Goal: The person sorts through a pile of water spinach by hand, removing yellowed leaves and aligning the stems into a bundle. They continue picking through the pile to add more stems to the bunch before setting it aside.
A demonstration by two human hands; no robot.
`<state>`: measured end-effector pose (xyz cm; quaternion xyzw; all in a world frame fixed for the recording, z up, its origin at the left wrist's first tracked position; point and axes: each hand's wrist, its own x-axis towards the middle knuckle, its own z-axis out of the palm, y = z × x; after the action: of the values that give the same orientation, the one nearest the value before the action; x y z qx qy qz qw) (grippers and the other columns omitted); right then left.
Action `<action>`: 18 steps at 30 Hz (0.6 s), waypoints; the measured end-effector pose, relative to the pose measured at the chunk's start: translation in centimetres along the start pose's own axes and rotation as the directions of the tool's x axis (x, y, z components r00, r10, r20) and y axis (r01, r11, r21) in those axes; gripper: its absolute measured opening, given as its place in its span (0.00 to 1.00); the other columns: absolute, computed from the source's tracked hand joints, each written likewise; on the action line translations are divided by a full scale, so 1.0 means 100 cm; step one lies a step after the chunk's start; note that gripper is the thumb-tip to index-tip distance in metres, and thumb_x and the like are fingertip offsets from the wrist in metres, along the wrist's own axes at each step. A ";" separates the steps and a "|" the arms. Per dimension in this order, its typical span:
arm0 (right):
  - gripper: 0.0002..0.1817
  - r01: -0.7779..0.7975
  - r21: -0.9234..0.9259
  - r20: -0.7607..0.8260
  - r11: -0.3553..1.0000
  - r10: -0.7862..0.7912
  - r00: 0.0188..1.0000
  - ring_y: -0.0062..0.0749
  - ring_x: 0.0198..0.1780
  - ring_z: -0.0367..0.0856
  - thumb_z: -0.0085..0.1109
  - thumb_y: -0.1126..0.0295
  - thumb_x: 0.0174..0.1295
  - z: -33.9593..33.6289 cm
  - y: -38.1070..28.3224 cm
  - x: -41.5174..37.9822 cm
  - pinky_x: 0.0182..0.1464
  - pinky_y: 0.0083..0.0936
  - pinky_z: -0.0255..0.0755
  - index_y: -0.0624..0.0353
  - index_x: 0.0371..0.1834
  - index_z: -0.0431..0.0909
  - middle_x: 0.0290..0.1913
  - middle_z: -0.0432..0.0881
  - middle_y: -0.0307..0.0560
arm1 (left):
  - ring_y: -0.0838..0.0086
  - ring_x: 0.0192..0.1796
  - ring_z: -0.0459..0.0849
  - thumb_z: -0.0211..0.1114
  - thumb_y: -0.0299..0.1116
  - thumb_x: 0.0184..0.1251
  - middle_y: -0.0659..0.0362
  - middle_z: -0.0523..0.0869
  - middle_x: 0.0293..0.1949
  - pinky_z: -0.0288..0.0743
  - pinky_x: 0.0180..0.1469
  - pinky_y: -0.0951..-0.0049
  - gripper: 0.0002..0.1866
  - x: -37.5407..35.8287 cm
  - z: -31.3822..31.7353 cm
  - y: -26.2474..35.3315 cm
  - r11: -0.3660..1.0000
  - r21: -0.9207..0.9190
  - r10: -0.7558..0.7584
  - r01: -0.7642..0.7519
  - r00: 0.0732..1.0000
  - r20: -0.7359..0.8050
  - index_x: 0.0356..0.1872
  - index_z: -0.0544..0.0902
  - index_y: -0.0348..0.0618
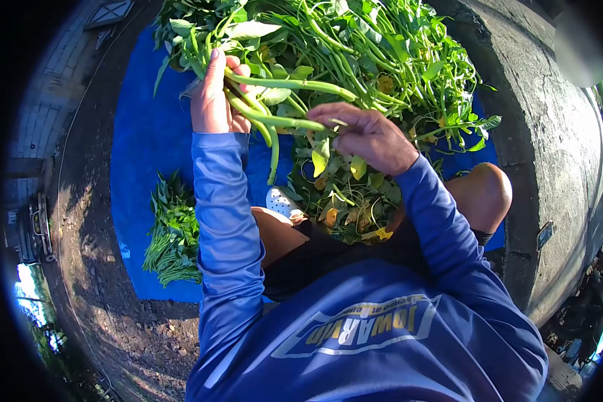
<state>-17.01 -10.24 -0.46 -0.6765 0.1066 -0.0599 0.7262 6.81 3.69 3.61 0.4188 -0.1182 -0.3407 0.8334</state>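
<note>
Sheeting [141,141] of flat blue material underlies our heap of tangled leafy green stems [382,60]; over it, our left hand [220,94] grasps thick pale-green stalks [295,84], best held steady while our right hand [368,137] pinches one stalk's end.

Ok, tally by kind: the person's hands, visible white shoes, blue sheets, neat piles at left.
Hands: 2 (left hand, right hand)
White shoe: 1
Blue sheet: 1
Neat pile of greens: 1
Total: 5
Held green stems overlap, so not counted.
</note>
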 end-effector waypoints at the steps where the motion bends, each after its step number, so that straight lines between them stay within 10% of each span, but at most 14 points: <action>1: 0.21 -0.035 -0.021 0.107 0.999 0.037 0.994 0.11 0.40 0.77 0.62 0.71 0.77 0.000 -0.006 0.002 0.44 0.16 0.74 0.60 0.71 0.80 0.56 0.90 0.37 | 0.75 0.25 0.79 0.69 0.50 0.79 0.57 0.84 0.29 0.74 0.24 0.76 0.18 0.000 -0.002 0.000 1.000 -0.004 -0.011 0.011 1.000 0.022 0.41 0.82 0.45; 5: 0.18 -0.071 -0.217 -0.036 0.974 0.065 0.997 0.14 0.44 0.82 0.71 0.63 0.74 0.005 -0.001 -0.010 0.48 0.21 0.77 0.62 0.59 0.84 0.47 0.90 0.35 | 0.76 0.22 0.78 0.69 0.50 0.79 0.58 0.84 0.28 0.72 0.20 0.75 0.18 -0.002 -0.002 0.002 0.997 0.078 0.007 0.001 0.995 -0.099 0.40 0.82 0.46; 8: 0.14 -0.125 -0.039 0.063 0.991 0.128 0.990 0.13 0.43 0.80 0.76 0.61 0.69 0.005 0.015 -0.019 0.48 0.20 0.76 0.59 0.43 0.82 0.39 0.86 0.31 | 0.77 0.22 0.77 0.67 0.51 0.80 0.59 0.82 0.27 0.72 0.20 0.76 0.18 -0.006 0.001 0.000 0.996 0.086 -0.031 0.033 0.999 -0.026 0.41 0.81 0.47; 15: 0.13 -0.161 0.377 0.078 0.912 0.142 0.987 0.18 0.30 0.75 0.66 0.68 0.76 0.016 0.003 -0.038 0.37 0.22 0.74 0.55 0.59 0.79 0.38 0.88 0.39 | 0.79 0.24 0.79 0.63 0.51 0.83 0.64 0.82 0.29 0.73 0.19 0.79 0.16 -0.001 -0.002 0.011 0.979 -0.128 -0.147 0.158 0.985 0.094 0.42 0.80 0.50; 18: 0.09 -0.172 0.147 0.102 0.974 0.158 0.982 0.23 0.36 0.86 0.64 0.72 0.74 0.016 0.013 -0.043 0.45 0.25 0.81 0.60 0.54 0.83 0.39 0.89 0.43 | 0.81 0.25 0.76 0.64 0.52 0.82 0.65 0.80 0.29 0.73 0.22 0.80 0.16 -0.004 -0.004 0.016 0.994 -0.076 -0.072 0.076 0.995 0.063 0.41 0.81 0.51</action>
<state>-20.94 -7.63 -1.35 -0.6087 0.1250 0.0229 0.7831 7.49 4.86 4.61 0.3797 -0.1142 -0.3882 0.8319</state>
